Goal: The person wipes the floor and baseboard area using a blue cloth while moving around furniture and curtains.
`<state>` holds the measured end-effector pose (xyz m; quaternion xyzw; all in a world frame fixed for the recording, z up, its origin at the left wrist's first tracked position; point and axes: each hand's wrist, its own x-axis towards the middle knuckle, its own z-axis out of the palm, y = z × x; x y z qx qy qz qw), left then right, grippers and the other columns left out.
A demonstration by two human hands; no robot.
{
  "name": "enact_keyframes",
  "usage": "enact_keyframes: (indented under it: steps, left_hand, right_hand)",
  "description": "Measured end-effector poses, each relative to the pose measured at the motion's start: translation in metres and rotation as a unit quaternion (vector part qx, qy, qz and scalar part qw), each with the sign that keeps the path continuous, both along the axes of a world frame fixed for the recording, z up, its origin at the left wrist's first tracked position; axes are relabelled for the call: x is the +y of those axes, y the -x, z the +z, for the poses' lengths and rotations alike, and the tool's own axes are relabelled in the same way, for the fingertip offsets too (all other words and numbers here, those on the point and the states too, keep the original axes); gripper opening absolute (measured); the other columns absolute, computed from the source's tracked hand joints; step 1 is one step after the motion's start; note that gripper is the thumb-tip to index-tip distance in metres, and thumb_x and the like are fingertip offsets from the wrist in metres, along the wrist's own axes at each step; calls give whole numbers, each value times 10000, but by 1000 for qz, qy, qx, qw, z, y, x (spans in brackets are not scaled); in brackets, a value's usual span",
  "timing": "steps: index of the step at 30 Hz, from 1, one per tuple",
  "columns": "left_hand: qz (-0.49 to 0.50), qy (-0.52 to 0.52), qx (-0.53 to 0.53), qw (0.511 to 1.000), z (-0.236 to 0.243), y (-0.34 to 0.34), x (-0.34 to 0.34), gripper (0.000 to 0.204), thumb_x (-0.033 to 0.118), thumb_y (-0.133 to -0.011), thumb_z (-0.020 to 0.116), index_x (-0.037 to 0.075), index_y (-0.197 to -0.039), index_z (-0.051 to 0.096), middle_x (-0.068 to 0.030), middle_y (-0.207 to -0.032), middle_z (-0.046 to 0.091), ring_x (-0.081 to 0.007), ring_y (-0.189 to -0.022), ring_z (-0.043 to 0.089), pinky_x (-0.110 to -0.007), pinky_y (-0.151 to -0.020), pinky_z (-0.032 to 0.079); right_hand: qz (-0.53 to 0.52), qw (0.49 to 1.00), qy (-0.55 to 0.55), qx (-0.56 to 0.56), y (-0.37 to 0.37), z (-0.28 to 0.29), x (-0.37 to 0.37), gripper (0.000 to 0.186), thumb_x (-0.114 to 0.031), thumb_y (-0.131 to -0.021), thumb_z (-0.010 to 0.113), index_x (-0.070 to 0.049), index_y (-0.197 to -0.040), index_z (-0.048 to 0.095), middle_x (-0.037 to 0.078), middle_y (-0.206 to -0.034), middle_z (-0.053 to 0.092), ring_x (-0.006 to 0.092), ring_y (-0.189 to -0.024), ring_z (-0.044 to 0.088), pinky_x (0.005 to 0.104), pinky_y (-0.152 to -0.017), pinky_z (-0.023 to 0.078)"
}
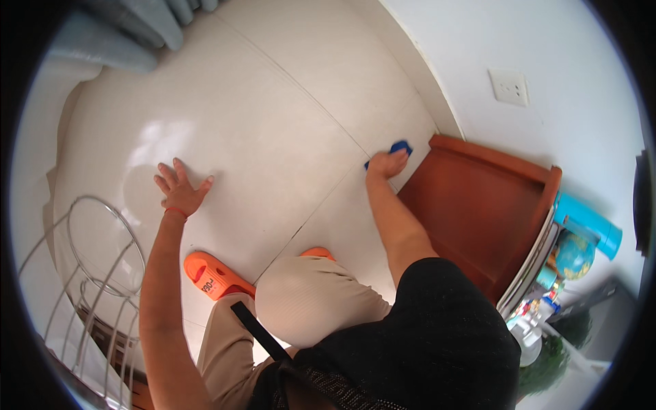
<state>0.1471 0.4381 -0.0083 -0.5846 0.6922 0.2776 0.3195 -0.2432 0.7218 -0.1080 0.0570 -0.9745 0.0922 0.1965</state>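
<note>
My right hand [388, 164] presses a dark blue cloth [402, 146] against the pale tiled floor [273, 137], close to the front corner of a reddish-brown wooden cabinet [471, 212]. Bits of the cloth stick out on both sides of the hand; the rest is hidden under it. Off to the left, my left hand [179, 188] is held out with its fingers spread and nothing in it. A red band circles that wrist. Whether the left palm touches the floor I cannot tell. Below the hands are my orange slippers [212, 275].
A metal wire rack [102, 287] stands at the lower left. Grey-blue curtain [137, 31] folds hang at the upper left. A white wall with a socket [508, 87] rises at the right. A small globe [572, 255] and a turquoise cylinder [589, 225] sit beside the cabinet.
</note>
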Motion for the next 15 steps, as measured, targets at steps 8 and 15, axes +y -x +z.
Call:
enact_keyframes:
  steps: [8,15]
  left_hand:
    - [15,15,-123,992,29,29,3,1170,663,-687,631,151,-1463,-79,-160,-1510,-148,-381,-1391,-112,-624,-1030,208]
    - [24,24,-129,991,18,30,8,1216,681,-642,659,165,-1464,-74,-153,-1512,-147,-365,-1393,-121,-633,-1028,195]
  right_hand:
    - [483,865,132,-17,-25,1,-223,342,16,-793,448,42,-1112,569,204,-1162,567,373,-1128,485,454,-1011,334]
    - [715,678,118,-124,-144,36,-230,330,-22,-769,526,-72,-1090,589,139,-1173,558,297,-1130,495,449,-977,367]
